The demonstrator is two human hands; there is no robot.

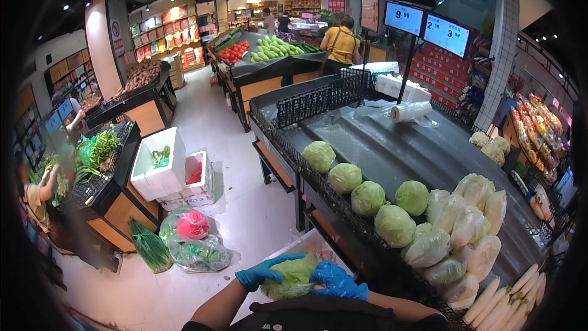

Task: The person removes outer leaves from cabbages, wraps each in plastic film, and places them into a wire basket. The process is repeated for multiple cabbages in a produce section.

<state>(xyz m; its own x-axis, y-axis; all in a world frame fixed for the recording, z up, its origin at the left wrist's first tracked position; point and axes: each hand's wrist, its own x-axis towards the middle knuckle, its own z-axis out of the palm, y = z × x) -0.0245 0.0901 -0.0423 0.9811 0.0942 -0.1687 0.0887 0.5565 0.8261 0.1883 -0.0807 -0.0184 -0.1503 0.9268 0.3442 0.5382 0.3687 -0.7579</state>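
Close to my body I hold a pale green cabbage (290,277) between both hands. My left hand (266,272), in a teal glove, cups its left side with the thumb across the front. Against its right side is my right hand (337,280), in a wrinkled blue glove with curled fingers. Behind the cabbage, partly hidden, stands a white box (317,244); its contents are unclear. On the black display stand (340,147) to my right, several cabbages (367,197) line the near edge, beside a pile of napa cabbages (468,230) in clear wrap.
White radishes (510,301) lie at the stand's near right end; a plastic bag roll (410,111) is farther back. White foam boxes (158,165), a bagged bundle of greens (200,250) and scallions (149,248) occupy the floor at left. A person (41,197) handles greens there.
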